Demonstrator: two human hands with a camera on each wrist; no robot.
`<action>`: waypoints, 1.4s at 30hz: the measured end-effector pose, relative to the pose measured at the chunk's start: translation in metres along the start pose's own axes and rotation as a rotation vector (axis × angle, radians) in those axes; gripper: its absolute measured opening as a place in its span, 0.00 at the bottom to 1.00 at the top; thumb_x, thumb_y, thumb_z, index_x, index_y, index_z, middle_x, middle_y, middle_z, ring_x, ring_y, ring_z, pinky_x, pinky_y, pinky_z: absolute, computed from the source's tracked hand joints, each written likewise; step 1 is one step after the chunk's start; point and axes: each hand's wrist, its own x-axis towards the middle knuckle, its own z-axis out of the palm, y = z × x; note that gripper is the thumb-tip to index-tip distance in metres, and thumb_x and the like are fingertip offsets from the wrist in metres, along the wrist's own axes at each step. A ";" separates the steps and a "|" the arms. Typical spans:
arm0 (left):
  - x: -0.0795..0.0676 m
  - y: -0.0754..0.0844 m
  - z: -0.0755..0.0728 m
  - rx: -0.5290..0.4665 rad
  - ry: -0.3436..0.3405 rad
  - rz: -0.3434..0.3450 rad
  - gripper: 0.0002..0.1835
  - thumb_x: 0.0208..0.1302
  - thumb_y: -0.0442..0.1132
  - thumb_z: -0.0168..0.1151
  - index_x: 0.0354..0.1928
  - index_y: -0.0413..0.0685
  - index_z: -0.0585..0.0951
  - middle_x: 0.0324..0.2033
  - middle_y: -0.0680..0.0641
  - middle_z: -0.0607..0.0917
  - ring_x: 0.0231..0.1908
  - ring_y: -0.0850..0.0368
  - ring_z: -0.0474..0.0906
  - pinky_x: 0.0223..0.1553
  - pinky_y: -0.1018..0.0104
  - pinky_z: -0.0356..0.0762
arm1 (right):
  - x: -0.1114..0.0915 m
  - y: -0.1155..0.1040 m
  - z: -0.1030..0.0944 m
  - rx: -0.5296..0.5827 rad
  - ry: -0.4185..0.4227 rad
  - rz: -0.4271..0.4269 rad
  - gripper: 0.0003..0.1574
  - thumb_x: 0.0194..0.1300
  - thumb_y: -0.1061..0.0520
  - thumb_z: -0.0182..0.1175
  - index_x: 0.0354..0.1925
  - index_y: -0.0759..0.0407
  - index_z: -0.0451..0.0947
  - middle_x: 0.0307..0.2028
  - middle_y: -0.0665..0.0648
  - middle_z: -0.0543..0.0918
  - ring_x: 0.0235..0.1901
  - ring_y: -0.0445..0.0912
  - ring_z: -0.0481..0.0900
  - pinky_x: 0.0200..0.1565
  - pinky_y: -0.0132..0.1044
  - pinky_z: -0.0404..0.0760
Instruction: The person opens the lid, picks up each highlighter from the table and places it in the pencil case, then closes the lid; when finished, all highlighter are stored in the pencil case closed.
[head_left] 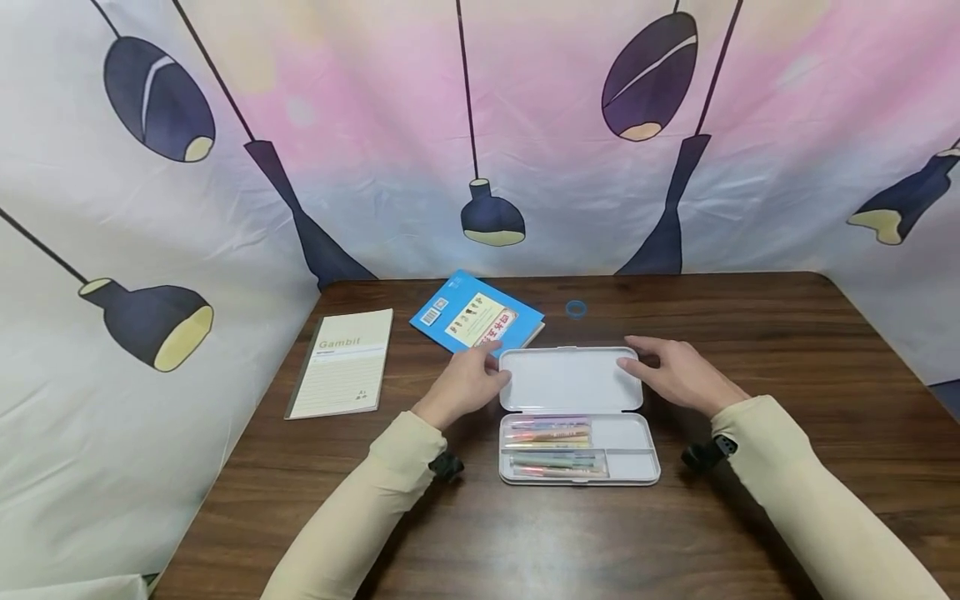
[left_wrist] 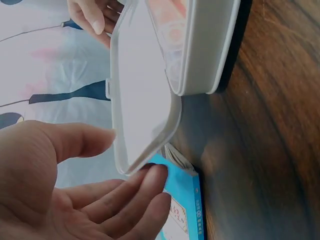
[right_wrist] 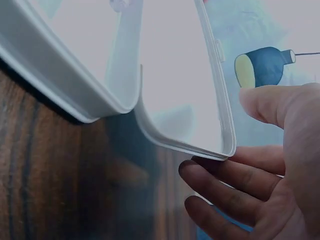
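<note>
A white pencil case (head_left: 579, 450) lies unfolded on the table, its lid (head_left: 572, 380) raised at the far side. Packs of slim coloured pens (head_left: 551, 434) fill the left part of its tray; the right compartments show bare white. At the lid's left edge is my left hand (head_left: 471, 385), thumb tip by the rim and loosely bent fingers behind the corner (left_wrist: 122, 200). My right hand (head_left: 686, 375) is at the opposite edge. Its fingers (right_wrist: 235, 185) reach behind the lid's corner, while the thumb stands apart from the rim.
A blue book (head_left: 468, 304) lies just beyond the left hand. Farther left is a cream notebook (head_left: 341, 362) marked "Gambit". A small blue ring (head_left: 576, 309) sits behind the lid. Lamp-printed cloth (head_left: 390, 125) hangs along the brown wooden table's (head_left: 757, 333) far edge.
</note>
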 end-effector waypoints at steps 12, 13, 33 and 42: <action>-0.016 -0.006 -0.008 -0.009 0.083 0.219 0.22 0.69 0.31 0.58 0.64 0.42 0.78 0.42 0.48 0.84 0.44 0.57 0.81 0.43 0.63 0.82 | -0.018 -0.021 -0.017 0.020 0.092 -0.063 0.39 0.73 0.34 0.52 0.68 0.57 0.72 0.59 0.63 0.81 0.56 0.56 0.80 0.54 0.56 0.79; -0.019 -0.007 -0.008 -0.002 0.094 0.241 0.21 0.69 0.31 0.59 0.63 0.43 0.79 0.43 0.48 0.84 0.44 0.57 0.81 0.45 0.64 0.82 | -0.022 -0.022 -0.018 0.021 0.100 -0.067 0.38 0.73 0.34 0.52 0.67 0.56 0.74 0.60 0.63 0.80 0.56 0.56 0.80 0.53 0.55 0.79; -0.083 -0.014 0.006 0.122 0.080 0.537 0.22 0.71 0.58 0.58 0.54 0.52 0.86 0.53 0.52 0.85 0.57 0.60 0.78 0.59 0.60 0.77 | -0.081 -0.031 0.008 -0.022 0.018 -0.122 0.32 0.69 0.30 0.54 0.56 0.49 0.83 0.52 0.48 0.85 0.56 0.50 0.81 0.55 0.54 0.80; -0.084 -0.018 0.010 0.262 -0.167 0.459 0.34 0.67 0.63 0.59 0.67 0.50 0.76 0.70 0.43 0.71 0.69 0.51 0.67 0.67 0.56 0.70 | -0.085 -0.022 0.020 -0.115 -0.074 -0.237 0.47 0.63 0.27 0.59 0.68 0.53 0.73 0.69 0.59 0.71 0.67 0.57 0.70 0.62 0.56 0.73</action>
